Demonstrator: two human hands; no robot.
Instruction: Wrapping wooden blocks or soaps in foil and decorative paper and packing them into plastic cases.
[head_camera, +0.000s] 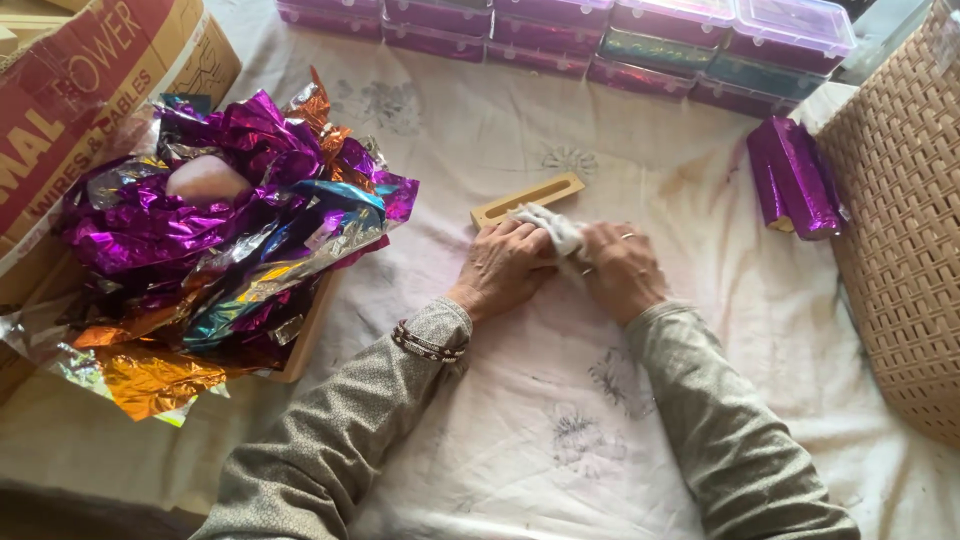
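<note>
A: Reading from largest to smallest, what occupies the frame?

B: A pale, stained cloth-covered table (480, 140) fills it. At the right edge stands a woven tan basket (900, 220); at upper left, a red and tan cardboard carton (90, 90) printed with white lettering. Below the carton lies a heap of crinkled foil sheets (220, 250), purple, orange and blue. Along the top edge runs a row of clear-lidded boxes (650, 35), purple and teal inside. At upper right, beside the basket, lie purple foil-wrapped bars (795, 180).

A: And the hands?

B: At centre, the left hand (505, 268) and right hand (622, 270) are both closed around a small white wad (555, 232), pinched between them on the cloth. Just above it, touching or nearly so, lies a slim wooden mould (528, 198) with a long slot.

A: Which step does this appear to be?

B: Seemingly shaping the wad. The next move would probably call for a steady two-handed grip and alignment with the slot.
</note>
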